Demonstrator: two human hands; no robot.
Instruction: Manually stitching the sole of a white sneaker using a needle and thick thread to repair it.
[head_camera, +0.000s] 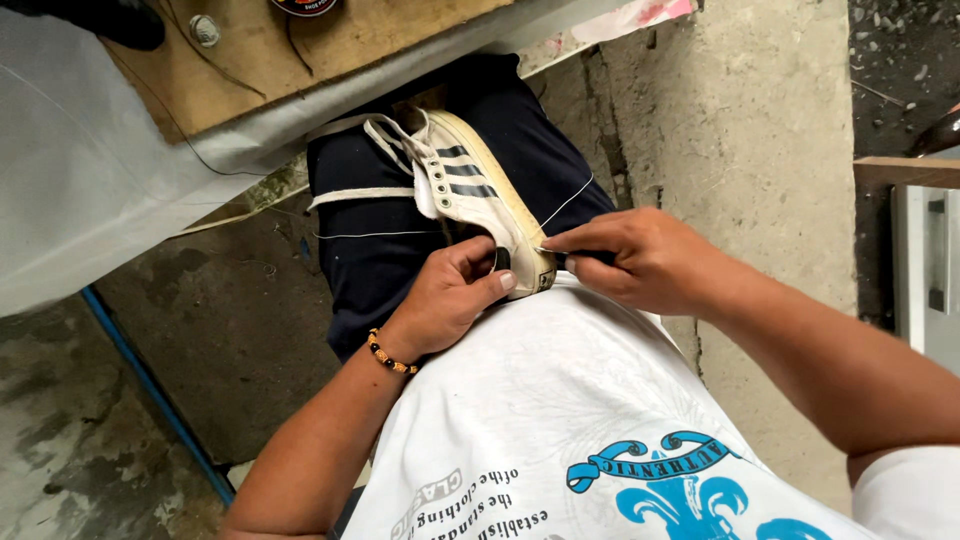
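A: Nearest the lens is a white T-shirt (570, 400) with a blue printed emblem and grey lettering, covering the person's front at the bottom of the head view.

B: And just above it?

A: A white sneaker (478, 195) with three dark stripes on its side. It rests on the person's lap, on dark navy trousers (370, 260), its loose laces (375, 135) spilling toward the top left.

B: What are the hands doing?

A: The left hand (450, 295) is curled around the near end of the sneaker, thumb pressed against the sole edge, so it holds the shoe firmly. A beaded bracelet (390, 355) sits on that wrist. The right hand (635, 258) comes in from the right, fingers pinched narrow on a slim tool (552, 252) whose tip touches the sole rim; it may be a needle or awl, though it is too small to tell.

B: Any thread?

A: A thin pale thread (565, 203) runs from the sneaker across the trousers, and another strand stretches left.

B: What is around?

A: A wooden board (300, 60) on a white sheet lies at top left, a blue pipe (150, 385) crosses the concrete floor (750, 150) at lower left.
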